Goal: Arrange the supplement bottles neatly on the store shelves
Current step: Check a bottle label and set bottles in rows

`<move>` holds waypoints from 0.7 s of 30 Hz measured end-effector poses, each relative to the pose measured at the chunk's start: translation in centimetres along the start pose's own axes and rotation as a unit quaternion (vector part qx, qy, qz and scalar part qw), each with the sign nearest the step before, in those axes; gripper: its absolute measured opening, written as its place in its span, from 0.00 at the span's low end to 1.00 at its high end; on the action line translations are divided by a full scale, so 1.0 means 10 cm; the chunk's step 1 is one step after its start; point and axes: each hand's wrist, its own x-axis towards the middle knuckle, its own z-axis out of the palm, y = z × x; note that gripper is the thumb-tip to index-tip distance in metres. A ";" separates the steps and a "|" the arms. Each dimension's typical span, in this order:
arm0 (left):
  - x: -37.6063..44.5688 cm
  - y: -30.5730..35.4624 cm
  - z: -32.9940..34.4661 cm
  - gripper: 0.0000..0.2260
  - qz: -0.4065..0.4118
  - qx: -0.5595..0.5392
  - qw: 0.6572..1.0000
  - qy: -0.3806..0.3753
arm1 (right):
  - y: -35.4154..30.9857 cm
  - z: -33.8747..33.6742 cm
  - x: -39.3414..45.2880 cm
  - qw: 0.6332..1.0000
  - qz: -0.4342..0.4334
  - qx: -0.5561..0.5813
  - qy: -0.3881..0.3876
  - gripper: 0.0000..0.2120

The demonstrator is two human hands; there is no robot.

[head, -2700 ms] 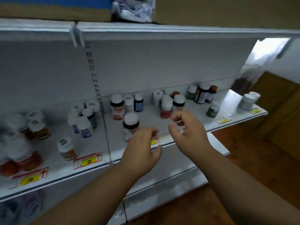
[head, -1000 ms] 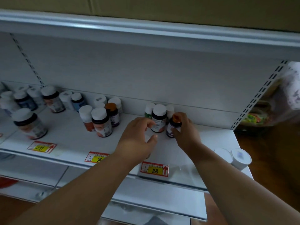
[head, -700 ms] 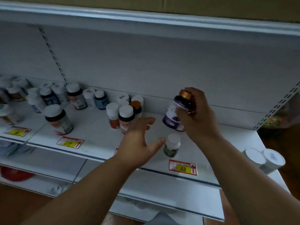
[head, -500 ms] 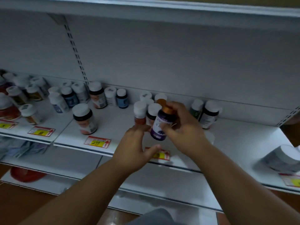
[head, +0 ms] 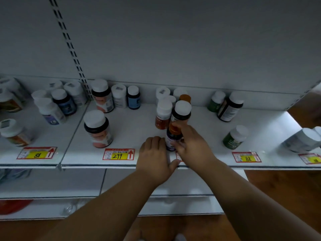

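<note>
- White shelf [head: 132,131] runs across, its front lip carrying price tags [head: 118,154].
- Right hand [head: 192,145] grips the purple bottle [head: 172,139] upright near that lip, apparently to seat it; left hand [head: 154,157] rests beside it, fingers loosely curled, holding nothing.
- Behind, a white-capped cluster [head: 173,110] crowds close; open shelf lies either side.
</note>
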 end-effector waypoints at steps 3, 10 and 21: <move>0.03 0.00 0.03 0.32 0.007 0.017 1.000 -0.005 | 0.00 0.00 -0.01 1.000 0.010 -0.008 0.001 0.25; 0.05 0.00 -0.10 0.32 -0.006 0.018 0.999 -0.045 | -0.11 -0.14 -0.02 0.999 0.014 -0.029 -0.018 0.25; 0.29 0.69 -0.73 0.15 0.063 -0.214 0.959 0.175 | 0.29 -1.07 0.00 0.986 0.016 -0.039 0.160 0.14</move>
